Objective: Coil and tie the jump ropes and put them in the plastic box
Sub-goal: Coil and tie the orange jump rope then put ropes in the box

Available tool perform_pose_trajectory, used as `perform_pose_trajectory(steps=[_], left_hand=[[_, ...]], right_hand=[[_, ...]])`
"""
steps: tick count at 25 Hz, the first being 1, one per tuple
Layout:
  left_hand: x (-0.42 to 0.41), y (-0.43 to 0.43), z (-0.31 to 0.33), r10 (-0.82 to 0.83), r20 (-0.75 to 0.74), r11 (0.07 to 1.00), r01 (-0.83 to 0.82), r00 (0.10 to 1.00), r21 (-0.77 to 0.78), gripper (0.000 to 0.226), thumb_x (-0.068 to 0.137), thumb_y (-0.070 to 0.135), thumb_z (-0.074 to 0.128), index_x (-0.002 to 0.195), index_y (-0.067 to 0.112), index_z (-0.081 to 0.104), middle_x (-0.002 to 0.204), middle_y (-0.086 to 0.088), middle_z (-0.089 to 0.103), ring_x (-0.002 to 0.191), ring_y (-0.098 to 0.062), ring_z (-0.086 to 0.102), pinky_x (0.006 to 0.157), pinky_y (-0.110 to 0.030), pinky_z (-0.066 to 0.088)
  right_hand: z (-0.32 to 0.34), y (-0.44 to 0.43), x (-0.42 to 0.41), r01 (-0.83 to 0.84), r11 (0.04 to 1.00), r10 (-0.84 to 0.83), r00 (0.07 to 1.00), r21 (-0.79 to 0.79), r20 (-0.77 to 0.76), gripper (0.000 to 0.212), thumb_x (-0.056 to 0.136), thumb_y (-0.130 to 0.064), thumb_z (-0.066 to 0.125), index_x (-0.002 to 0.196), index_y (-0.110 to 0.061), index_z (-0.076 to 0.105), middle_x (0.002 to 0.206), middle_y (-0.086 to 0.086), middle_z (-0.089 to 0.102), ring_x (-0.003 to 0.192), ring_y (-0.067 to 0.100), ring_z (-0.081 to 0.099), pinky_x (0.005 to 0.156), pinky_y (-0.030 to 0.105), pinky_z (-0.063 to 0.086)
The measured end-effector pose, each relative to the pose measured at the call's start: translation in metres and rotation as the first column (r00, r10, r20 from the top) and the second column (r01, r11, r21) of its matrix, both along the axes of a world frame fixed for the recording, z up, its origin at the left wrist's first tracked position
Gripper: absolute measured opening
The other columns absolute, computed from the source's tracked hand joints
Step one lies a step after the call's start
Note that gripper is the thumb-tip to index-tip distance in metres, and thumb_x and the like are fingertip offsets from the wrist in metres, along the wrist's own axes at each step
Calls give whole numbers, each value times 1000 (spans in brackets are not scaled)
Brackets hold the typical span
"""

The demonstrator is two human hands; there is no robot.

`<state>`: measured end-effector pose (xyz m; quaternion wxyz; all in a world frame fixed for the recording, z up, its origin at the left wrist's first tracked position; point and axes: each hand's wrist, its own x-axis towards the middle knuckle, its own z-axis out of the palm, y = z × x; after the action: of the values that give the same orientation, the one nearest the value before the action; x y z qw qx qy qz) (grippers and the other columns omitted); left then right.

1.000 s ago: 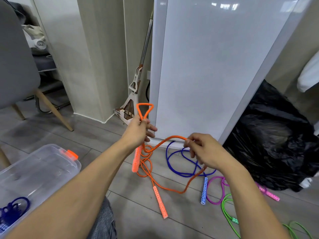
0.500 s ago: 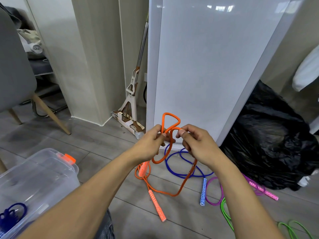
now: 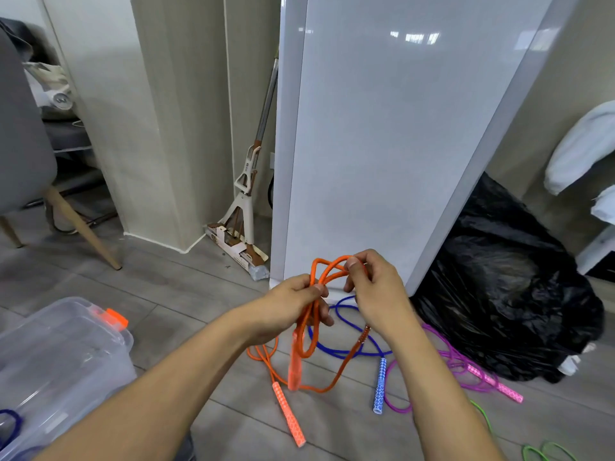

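We see only part of the plastic box (image 3: 66,354): the left and bottom edges cut it off, and a dark blue loop (image 3: 15,424) inside it shows only as a sliver. The green rope (image 3: 549,444) at lower right is cut off too. The curled fingers of the left hand (image 3: 289,306) hide how the orange jump rope (image 3: 313,272) runs through it, and the hanging orange handle (image 3: 294,367) below that hand is blurred.

The orange rope is held up between both hands, above the floor and well apart from the box. Its upper loops rise from the left hand and arch across to the right hand (image 3: 376,291). Lower loops hang from the left hand, and the rest trails to the floor, where the second orange handle (image 3: 289,415) lies. The blue rope (image 3: 379,387) and pink rope (image 3: 496,384) lie on the floor beyond.

Both forearms reach forward, the hands close together. The left hand grips the gathered strands. The right, slightly higher, pinches the top loop between thumb and fingers.
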<state>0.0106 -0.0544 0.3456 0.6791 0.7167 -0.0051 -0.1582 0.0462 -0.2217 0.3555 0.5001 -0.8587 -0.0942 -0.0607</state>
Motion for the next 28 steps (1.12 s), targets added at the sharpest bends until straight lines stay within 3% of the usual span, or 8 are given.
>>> perform_pose_trajectory(steps=[3,5,8,12,16,19,22,28], left_hand=[[0,0,-4,-51,-92,992,40,994,-116,14,106,21,40,100,11,48,64,1,45,51,-13,47,58,-32,53],[3,6,-6,-22,-80,997,28,997,69,15,106,25,39,97,15,45,66,1,40,49,-9,32,45,-24,34],[14,20,-15,132,53,921,-142,990,363,17,105,29,39,91,20,44,74,-3,48,54,-11,38,47,-26,34],[25,32,-18,333,283,764,-433,899,479,21,106,25,36,107,8,48,86,-10,55,71,-22,50,63,-33,41],[38,56,-20,661,281,625,-717,696,308,23,104,27,34,105,9,48,89,-17,61,80,-37,58,64,-37,44],[43,67,-21,804,101,585,-810,586,40,23,102,29,30,105,10,43,87,-22,61,60,-36,59,53,-41,53],[35,55,-12,771,-34,619,-760,637,-195,18,108,18,26,111,7,41,83,-19,59,54,-26,55,48,-35,57],[23,26,-7,558,-91,776,-557,825,-296,28,108,18,31,125,-2,42,98,-22,73,81,-35,74,68,-45,62]], right_hand=[[2,-2,-2,111,993,-109,993,-45,43,26,98,-39,58,81,-20,63,63,-1,64,62,14,58,59,31,45],[5,-8,-1,193,977,-187,980,-94,69,32,92,-45,65,74,-19,64,60,-2,58,57,15,50,55,31,42],[6,-13,-1,109,986,-110,994,-127,-5,27,93,-42,65,76,-20,69,61,-3,57,58,16,49,53,28,39],[3,-10,-2,-130,945,78,980,-301,-180,23,100,-36,55,91,-24,72,71,-5,61,58,10,51,52,20,36],[0,-28,2,-270,916,130,899,-298,-417,32,100,-32,52,79,-18,71,61,1,56,47,14,44,49,23,38],[2,-43,3,-236,920,67,880,-312,-470,34,99,-36,55,75,-15,66,55,0,55,44,17,48,49,25,41],[7,-37,3,-90,901,-4,977,-425,-215,40,101,-39,51,71,-15,64,39,-10,47,38,5,37,47,23,32],[9,9,-11,-126,990,119,988,-60,-100,29,103,-13,40,96,-18,68,52,-8,49,40,5,36,46,20,30]])
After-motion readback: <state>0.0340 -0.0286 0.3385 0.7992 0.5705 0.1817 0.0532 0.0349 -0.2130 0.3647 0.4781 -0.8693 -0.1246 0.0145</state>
